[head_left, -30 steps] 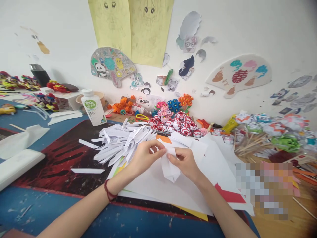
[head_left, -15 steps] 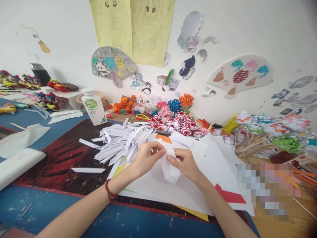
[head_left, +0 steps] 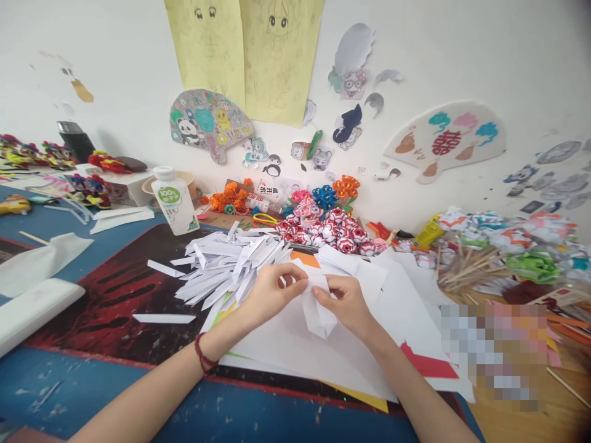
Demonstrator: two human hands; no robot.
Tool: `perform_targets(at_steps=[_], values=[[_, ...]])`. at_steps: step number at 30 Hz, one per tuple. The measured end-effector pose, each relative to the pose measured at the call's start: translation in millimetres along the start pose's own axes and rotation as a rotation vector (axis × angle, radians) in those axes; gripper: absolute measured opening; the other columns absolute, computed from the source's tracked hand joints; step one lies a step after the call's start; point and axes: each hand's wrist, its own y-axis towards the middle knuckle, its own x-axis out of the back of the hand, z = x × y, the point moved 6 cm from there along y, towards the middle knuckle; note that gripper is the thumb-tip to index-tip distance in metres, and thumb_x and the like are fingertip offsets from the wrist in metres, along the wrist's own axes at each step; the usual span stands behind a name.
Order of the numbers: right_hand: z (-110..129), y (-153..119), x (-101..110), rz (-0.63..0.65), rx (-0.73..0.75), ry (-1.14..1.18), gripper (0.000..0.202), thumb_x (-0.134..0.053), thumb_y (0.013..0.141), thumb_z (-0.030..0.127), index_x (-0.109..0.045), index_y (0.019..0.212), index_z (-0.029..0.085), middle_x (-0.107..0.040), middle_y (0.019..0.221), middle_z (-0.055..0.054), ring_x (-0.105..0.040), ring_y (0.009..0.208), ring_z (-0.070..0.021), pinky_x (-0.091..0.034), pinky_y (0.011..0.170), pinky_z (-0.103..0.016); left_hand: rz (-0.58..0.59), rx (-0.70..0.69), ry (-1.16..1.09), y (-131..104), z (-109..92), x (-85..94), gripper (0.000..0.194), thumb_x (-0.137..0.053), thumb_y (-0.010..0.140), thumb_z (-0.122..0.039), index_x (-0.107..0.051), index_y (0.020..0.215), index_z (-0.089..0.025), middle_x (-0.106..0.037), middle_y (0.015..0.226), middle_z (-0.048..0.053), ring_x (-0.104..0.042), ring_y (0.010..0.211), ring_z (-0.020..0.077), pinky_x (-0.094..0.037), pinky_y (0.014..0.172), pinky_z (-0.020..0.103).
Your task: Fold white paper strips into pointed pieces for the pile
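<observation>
A folded white paper piece [head_left: 319, 315] hangs between my two hands, above white sheets [head_left: 277, 341]. My left hand [head_left: 279, 289] pinches its upper left edge between thumb and forefinger. On the other side, my right hand [head_left: 344, 298] grips the upper right part, its thumb lying on the front. The lower end of the piece is widened and points down toward me. Left of my hands lies a heap of folded white paper strips [head_left: 235, 258]. One separate strip [head_left: 164, 318] rests on the dark red and black mat [head_left: 115, 295].
A white bottle [head_left: 175, 200] stands behind the strips. Red and white paper flowers [head_left: 339, 232] line the wall. Wooden sticks [head_left: 475, 267] lie at the right, a long white case [head_left: 39, 311] at the left. Red paper [head_left: 427, 362] sits near my right forearm.
Both hands keep their hold on the folded paper. Its upper part has shifted slightly at the fingertips, and the view has moved a little.
</observation>
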Motion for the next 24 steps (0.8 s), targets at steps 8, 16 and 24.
perform_targets(at_steps=[8, 16, 24], values=[[4.0, -1.9, -2.0, 0.026, 0.03, -0.03, 0.032, -0.057, 0.082, 0.031, -0.054, 0.055, 0.015, -0.046, 0.056, 0.001, -0.039, 0.055, -0.0112, -0.031, 0.052, -0.024, -0.032, -0.049, 0.033, -3.0, -2.4, -1.4, 0.012, -0.057, 0.081, -0.021, -0.066, 0.077, -0.014, -0.064, 0.071, 0.001, -0.053, 0.066, 0.0116, -0.037, 0.058, 0.022], [3.3, -4.2, -7.6, 0.055, 0.04, -0.042, 0.033, -0.055, 0.084, 0.026, -0.045, 0.054, 0.016, -0.039, 0.056, 0.003, -0.035, 0.056, -0.01, -0.028, 0.052, -0.024, -0.051, -0.041, 0.005, -3.6, -3.6, -3.4, 0.018, -0.052, 0.084, -0.022, -0.06, 0.07, -0.014, -0.057, 0.066, -0.001, -0.049, 0.063, 0.01, -0.036, 0.057, 0.021], [3.2, -2.0, -0.7, -0.027, 0.019, -0.045, 0.03, -0.057, 0.082, 0.03, -0.055, 0.056, 0.015, -0.047, 0.057, 0.001, -0.039, 0.055, -0.0111, -0.031, 0.052, -0.025, -0.016, -0.063, 0.026, -3.6, -6.7, -4.4, 0.011, -0.053, 0.084, -0.021, -0.061, 0.079, -0.015, -0.062, 0.077, 0.0, -0.052, 0.065, 0.0105, -0.038, 0.058, 0.021]])
